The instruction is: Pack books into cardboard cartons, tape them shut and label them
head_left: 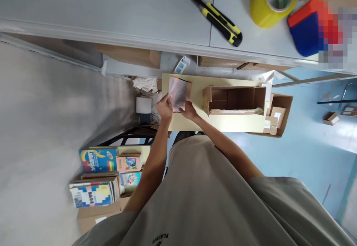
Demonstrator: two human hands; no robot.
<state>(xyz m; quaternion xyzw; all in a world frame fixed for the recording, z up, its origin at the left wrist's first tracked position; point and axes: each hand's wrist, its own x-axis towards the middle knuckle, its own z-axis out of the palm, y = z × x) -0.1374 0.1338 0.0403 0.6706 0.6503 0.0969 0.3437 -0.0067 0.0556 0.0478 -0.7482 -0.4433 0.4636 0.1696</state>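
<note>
A thin book or booklet point(180, 93), pale with orange edges and grey printed lines, is held over the left part of a cream-coloured board point(195, 124). My left hand point(165, 107) grips its lower left corner, thumb on top. At its lower right edge, my right hand point(189, 111) holds on, fingers closed around the rim. To the right of my right hand, an open cardboard box point(206, 101) rests on the board; its visible inside shows bare brown cardboard.
Ahead, a grey table point(125, 8) bears a utility knife point(220, 21) with its blade out, yellow tape point(260, 6) and a red-blue object point(305, 30). Stacked books point(93, 196) stand lower left. A carton of small boxes point(286, 121) sits right of the board; a white roll point(144, 105) stands left.
</note>
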